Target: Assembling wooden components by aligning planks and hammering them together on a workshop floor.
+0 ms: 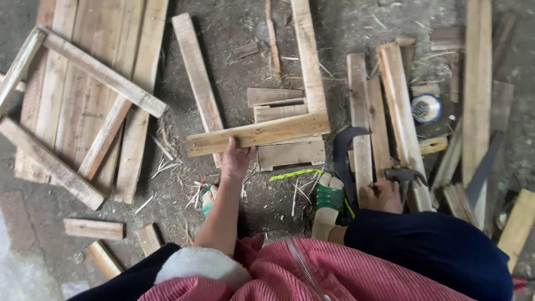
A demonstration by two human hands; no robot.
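On the dirt floor directly ahead of your knees, your left hand (237, 159) grips the near edge of a pale rough-sawn wooden plank (257, 134), which lies crosswise on top of a small stack of short flat boards (290, 151). Your right hand (381, 196) is closed around the handle of a dark steel claw hammer (405, 176), to the right of the plank and well apart from it. No nail is visible in the plank, so judge the joining as barely begun: the piece is positioned, but fastening appears not yet done. The plank's right end touches a long upright board (307, 53); its left end projects over bare ground. A curved dark blade (344, 161) lies just right of the stack, close to your green sandal (330, 196). Open room exists below the plank; the loose board pile (78, 100) far left crowds that side.
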